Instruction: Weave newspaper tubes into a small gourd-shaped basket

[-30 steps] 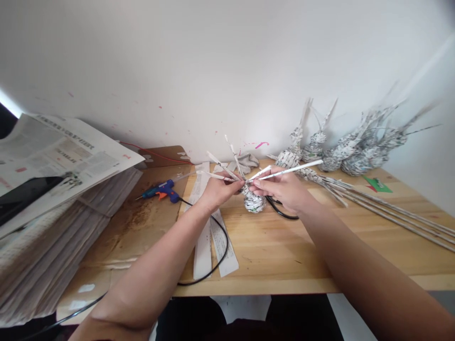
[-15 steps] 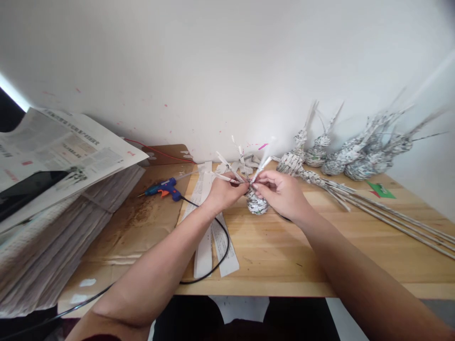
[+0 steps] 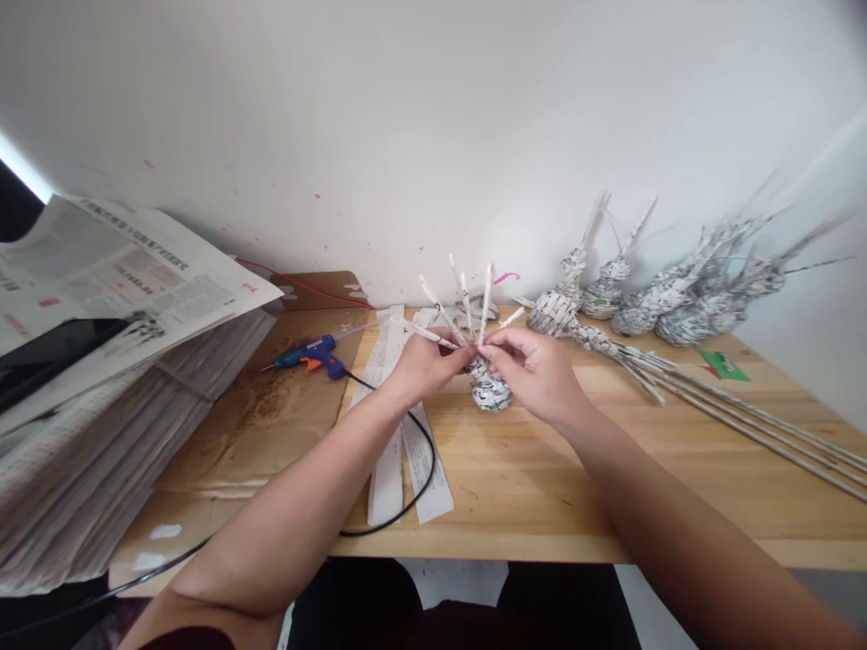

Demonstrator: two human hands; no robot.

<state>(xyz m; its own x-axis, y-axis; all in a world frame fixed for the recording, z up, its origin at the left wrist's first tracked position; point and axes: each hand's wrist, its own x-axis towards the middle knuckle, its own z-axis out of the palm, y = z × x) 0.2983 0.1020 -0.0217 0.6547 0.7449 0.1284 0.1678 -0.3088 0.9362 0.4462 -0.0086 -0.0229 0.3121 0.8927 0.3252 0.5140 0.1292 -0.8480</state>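
Note:
A small woven ball of rolled newspaper (image 3: 489, 391) rests on the wooden table (image 3: 610, 478), with several white paper sticks (image 3: 467, 307) fanning up out of its top. My left hand (image 3: 424, 363) is closed on the left-hand sticks just above the weave. My right hand (image 3: 535, 366) pinches one upright stick at the top of the piece. Both hands meet over the piece and hide its upper rim.
A tall stack of newspapers (image 3: 101, 379) fills the left. A blue glue gun (image 3: 312, 355) lies on brown cardboard (image 3: 250, 433), its black cord (image 3: 413, 487) looping past paper strips (image 3: 389, 469). Finished woven pieces (image 3: 664, 293) and long paper rods (image 3: 745, 420) lie at the right by the wall.
The long stick my right hand held out to the right has been swung up and now stands upright among the others. My right hand has drawn in closer to the piece.

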